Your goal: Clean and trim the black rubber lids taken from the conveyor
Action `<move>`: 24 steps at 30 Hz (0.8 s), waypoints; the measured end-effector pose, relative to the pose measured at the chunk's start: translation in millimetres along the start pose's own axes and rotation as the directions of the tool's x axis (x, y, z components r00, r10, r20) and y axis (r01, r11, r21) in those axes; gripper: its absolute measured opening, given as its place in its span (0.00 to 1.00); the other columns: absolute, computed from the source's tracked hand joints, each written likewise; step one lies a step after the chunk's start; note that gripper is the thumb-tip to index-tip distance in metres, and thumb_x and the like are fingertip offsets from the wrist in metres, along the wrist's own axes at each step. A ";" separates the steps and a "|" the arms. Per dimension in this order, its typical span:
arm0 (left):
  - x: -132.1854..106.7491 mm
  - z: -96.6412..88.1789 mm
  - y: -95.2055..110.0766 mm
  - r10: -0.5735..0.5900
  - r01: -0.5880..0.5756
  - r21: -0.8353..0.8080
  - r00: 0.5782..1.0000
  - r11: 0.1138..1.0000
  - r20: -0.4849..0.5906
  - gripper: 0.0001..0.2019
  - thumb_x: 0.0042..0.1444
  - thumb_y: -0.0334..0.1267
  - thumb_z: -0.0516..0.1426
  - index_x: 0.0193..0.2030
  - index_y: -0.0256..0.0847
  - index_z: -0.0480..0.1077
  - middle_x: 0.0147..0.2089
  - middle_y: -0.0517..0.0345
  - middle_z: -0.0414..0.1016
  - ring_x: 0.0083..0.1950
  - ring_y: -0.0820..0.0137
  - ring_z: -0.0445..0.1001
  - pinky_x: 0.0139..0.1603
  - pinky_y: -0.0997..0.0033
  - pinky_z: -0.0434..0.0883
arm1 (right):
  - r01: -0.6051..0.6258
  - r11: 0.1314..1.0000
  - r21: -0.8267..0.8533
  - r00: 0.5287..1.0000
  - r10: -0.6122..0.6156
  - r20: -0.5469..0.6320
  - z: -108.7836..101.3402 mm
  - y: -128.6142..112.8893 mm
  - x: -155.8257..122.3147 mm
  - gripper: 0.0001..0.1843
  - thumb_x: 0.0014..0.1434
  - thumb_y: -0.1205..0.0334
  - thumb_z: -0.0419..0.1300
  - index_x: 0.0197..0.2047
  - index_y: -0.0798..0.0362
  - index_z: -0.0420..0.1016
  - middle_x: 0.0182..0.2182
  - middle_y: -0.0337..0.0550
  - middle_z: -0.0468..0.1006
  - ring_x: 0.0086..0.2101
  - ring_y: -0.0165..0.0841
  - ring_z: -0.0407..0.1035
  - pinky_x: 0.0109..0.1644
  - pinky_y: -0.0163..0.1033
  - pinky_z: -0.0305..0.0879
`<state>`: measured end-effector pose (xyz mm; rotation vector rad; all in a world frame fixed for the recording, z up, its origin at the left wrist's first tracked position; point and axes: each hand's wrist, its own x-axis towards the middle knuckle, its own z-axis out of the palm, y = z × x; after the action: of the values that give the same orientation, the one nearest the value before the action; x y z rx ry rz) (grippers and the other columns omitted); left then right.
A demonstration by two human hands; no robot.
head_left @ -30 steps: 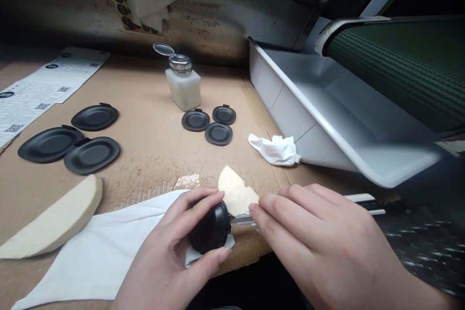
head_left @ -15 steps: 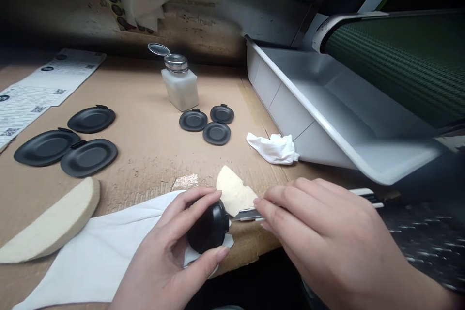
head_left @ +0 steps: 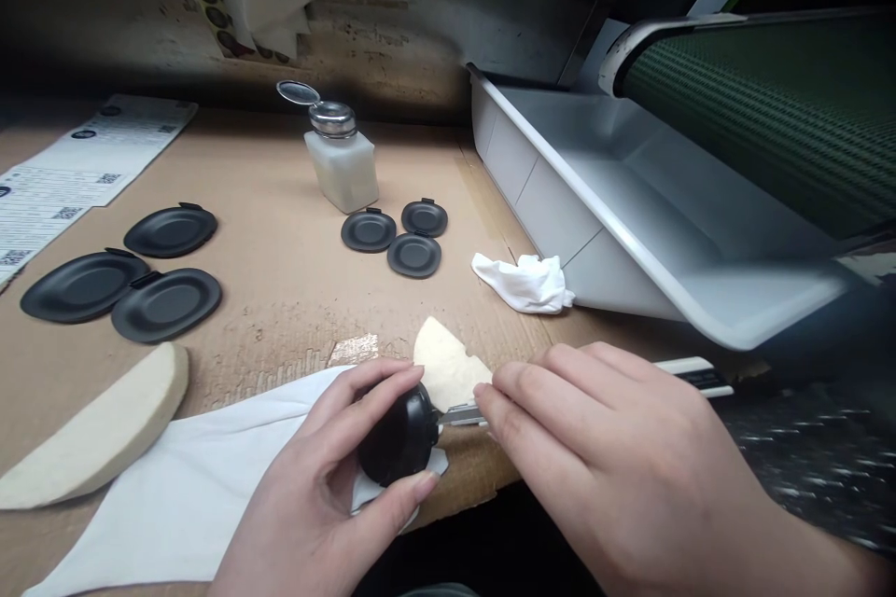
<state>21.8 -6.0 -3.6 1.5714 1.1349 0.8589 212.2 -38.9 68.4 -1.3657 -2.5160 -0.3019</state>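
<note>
The left hand [head_left: 308, 476] is curved closed around a round black part with domed back [head_left: 399, 437], thumb below and fingers above; this part lies in the hand, just over a white cloth [head_left: 175, 476]. It seems to me light and stiff, probably moulded plastic, and its smooth curve may slip, so the rim and the back are the sure places to hold it. The right hand [head_left: 595, 448] is closed on a utility knife [head_left: 693, 366] with a white handle; its thin steel blade [head_left: 462, 415] reaches to the black rim and appears to touch it. Behind the blade lies a cream felt pad [head_left: 444, 366], soft and thick; a half-round felt pad [head_left: 91, 429] rests further left. On the brown cardboard [head_left: 280, 298] lie large black oval lids [head_left: 166, 305], small ones [head_left: 413, 256], and a crumpled white cloth [head_left: 525, 284]; farther stand a frosted bottle [head_left: 342, 170] with open metal cap, printed sheets [head_left: 63, 196], a white tray [head_left: 602, 205] and a green belt [head_left: 756, 103].
</note>
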 end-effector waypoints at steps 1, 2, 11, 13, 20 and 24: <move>0.2 0.1 -0.2 0.003 -0.003 0.001 1.000 1.000 -0.001 0.19 0.46 0.42 0.62 0.47 0.57 0.73 0.54 0.59 0.69 0.60 0.59 0.62 0.54 0.72 0.65 | 0.001 1.000 -0.003 1.000 -0.001 0.001 0.1 0.4 0.2 0.14 0.54 0.72 0.49 0.30 0.56 0.75 0.25 0.44 0.71 0.25 0.32 0.59 0.25 0.39 0.49; 0.3 -0.2 -0.5 0.012 -0.012 0.003 1.000 1.000 -0.002 0.19 0.46 0.42 0.62 0.47 0.57 0.73 0.54 0.59 0.69 0.60 0.59 0.62 0.54 0.71 0.65 | 0.005 1.000 -0.005 1.000 -0.005 0.005 0.3 0.7 0.4 0.13 0.54 0.72 0.49 0.30 0.56 0.75 0.25 0.44 0.71 0.25 0.31 0.60 0.25 0.39 0.49; -1.3 -5.7 -1.5 0.029 -0.041 0.135 0.996 0.990 0.084 0.21 0.49 0.40 0.60 0.51 0.63 0.67 0.57 0.64 0.66 0.61 0.61 0.61 0.57 0.66 0.64 | 0.020 1.000 0.012 1.000 -0.020 0.022 0.3 -2.2 -0.3 0.14 0.54 0.73 0.49 0.34 0.57 0.76 0.26 0.44 0.71 0.26 0.31 0.60 0.26 0.39 0.49; -0.5 -5.0 -1.2 0.042 -0.051 0.123 0.996 0.991 0.077 0.21 0.49 0.41 0.60 0.51 0.63 0.68 0.56 0.64 0.66 0.61 0.62 0.62 0.55 0.69 0.65 | 0.026 1.000 0.015 0.999 -0.026 0.022 0.9 -1.6 -0.2 0.13 0.54 0.73 0.49 0.34 0.57 0.76 0.26 0.45 0.71 0.26 0.31 0.60 0.27 0.39 0.50; -0.9 -3.5 -3.2 0.064 -0.068 0.096 0.997 0.993 0.048 0.20 0.47 0.42 0.61 0.50 0.61 0.70 0.55 0.63 0.68 0.60 0.62 0.62 0.54 0.74 0.66 | 0.025 0.999 0.038 0.999 -0.027 0.039 0.8 1.3 0.6 0.14 0.55 0.73 0.49 0.34 0.57 0.76 0.27 0.44 0.72 0.26 0.31 0.60 0.26 0.39 0.49; -2.0 -3.6 -4.9 0.047 -0.050 0.086 0.998 0.995 0.038 0.21 0.47 0.41 0.62 0.50 0.60 0.70 0.57 0.64 0.67 0.61 0.62 0.61 0.54 0.76 0.65 | -0.030 0.998 0.055 0.999 0.029 0.032 1.2 5.4 -1.8 0.13 0.57 0.71 0.49 0.35 0.57 0.75 0.28 0.43 0.72 0.26 0.31 0.61 0.27 0.39 0.51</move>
<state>16.6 -6.4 -7.4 1.6854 1.1253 0.8195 217.5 -37.0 67.0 -1.3954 -2.5072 -0.2047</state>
